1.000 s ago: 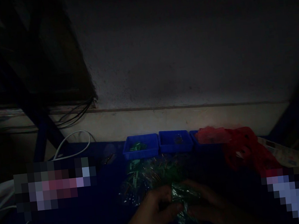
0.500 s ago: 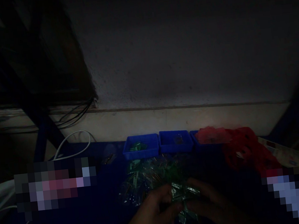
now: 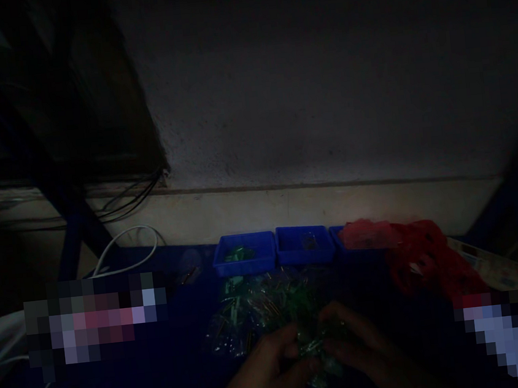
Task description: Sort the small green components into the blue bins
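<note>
Between my two hands is a shiny, crinkled green plastic packet, low in the view and dim. My left hand grips its left side, thumb in front and fingers behind. On the other side my right hand has its fingers closed around the packet's right edge. What lies inside the packet is too dark to make out. Just beyond the hands, a loose heap of clear and green plastic packets covers part of the blue tabletop; some hold thin metallic pieces.
Along the wall stand a blue bin with green packets and a second blue bin with a small clear packet. A third is partly covered by a red plastic bag. A white cable loops at the left. Blurred patches hide both sides.
The green packet has been bunched and tilted between my hands, so its bright flat face shows less. My right hand's fingers have shifted slightly. The bins and heap stay put.
</note>
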Available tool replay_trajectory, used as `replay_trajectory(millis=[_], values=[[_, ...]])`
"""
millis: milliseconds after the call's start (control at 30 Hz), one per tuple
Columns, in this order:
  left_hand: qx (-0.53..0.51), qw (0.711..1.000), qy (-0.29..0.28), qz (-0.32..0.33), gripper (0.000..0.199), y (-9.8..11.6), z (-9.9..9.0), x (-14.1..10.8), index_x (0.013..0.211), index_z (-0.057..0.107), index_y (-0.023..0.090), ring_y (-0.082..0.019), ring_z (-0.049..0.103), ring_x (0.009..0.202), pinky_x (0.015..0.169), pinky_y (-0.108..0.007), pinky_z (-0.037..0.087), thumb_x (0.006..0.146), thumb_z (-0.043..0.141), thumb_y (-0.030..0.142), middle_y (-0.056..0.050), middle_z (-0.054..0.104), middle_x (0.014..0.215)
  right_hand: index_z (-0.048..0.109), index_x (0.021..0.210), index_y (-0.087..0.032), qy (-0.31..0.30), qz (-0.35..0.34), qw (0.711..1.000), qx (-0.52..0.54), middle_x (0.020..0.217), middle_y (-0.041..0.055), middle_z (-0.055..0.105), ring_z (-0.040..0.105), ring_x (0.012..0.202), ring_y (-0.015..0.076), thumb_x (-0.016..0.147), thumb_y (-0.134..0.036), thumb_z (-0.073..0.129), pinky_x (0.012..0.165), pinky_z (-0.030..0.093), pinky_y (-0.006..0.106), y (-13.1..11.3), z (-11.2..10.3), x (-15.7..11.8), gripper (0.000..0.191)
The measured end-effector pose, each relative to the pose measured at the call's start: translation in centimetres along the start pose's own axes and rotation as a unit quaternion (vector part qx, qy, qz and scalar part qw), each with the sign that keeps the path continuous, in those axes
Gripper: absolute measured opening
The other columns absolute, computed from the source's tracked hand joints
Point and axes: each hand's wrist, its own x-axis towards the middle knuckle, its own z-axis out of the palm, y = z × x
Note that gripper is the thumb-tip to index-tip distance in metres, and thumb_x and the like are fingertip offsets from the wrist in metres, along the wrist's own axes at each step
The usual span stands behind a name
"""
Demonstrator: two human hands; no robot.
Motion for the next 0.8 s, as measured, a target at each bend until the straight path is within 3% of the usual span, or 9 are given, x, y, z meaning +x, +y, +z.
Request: replay_trajectory(millis=[267,467,567,667,800], values=[[0.003,0.999,0.034,-0.002,0.016,-0.6,-0.2,0.4,0.089,0.061,0.014,-0.013,0.047,0.061,0.055,-0.023,0.039,0.082,0.056,0.028,0.001,0.052,0.068,0.055,0.096,-0.026,0.041,-0.009,0.999,-0.022,0.09,-0.0008,0.059,0.055,0.086,0.0192,0.082,-0.037,0.057,0.074,0.042,0.029,0.8,0.1,0.3,0.019],[-0.022,0.998,0.064,0.007,0.022,-1.0,-0.4,0.6,0.099,0.061,0.017,-0.013,0.048,0.061,0.055,-0.023,0.039,0.084,0.057,0.032,0.0,0.058,0.075,0.051,0.082,-0.023,0.078,-0.028,0.993,-0.089,0.075,-0.0019,0.051,0.05,0.069,0.0162,0.078,-0.034,0.056,0.06,0.04,0.027,-0.1,0.1,0.5,0.013],[-0.041,0.998,0.042,0.037,0.026,-1.0,-0.4,0.3,0.108,0.061,0.022,-0.017,0.054,0.073,0.069,-0.028,0.046,0.084,0.059,0.03,-0.003,0.064,0.088,0.052,0.087,-0.022,0.073,-0.025,0.992,-0.101,0.074,-0.0016,0.05,0.048,0.066,0.0158,0.078,-0.035,0.054,0.058,0.038,0.027,-0.3,0.2,0.4,0.016],[-0.023,0.998,0.03,0.059,0.028,-0.8,-0.6,0.0,0.111,0.062,0.025,-0.021,0.056,0.09,0.087,-0.035,0.042,0.084,0.059,0.026,-0.003,0.065,0.101,0.054,0.084,-0.021,0.055,-0.024,0.992,-0.107,0.07,-0.0025,0.048,0.046,0.061,0.0146,0.079,-0.036,0.052,0.057,0.037,0.027,-0.1,0.4,0.3,0.016],[-0.01,0.998,0.02,0.053,0.028,-0.2,-0.7,-0.3,0.108,0.063,0.022,-0.023,0.056,0.095,0.087,-0.036,0.043,0.08,0.061,0.022,-0.005,0.065,0.103,0.055,0.081,-0.021,0.044,-0.026,0.993,-0.106,0.069,-0.0032,0.049,0.047,0.063,0.0138,0.082,-0.034,0.052,0.058,0.037,0.025,0.2,0.5,0.4,0.013]])
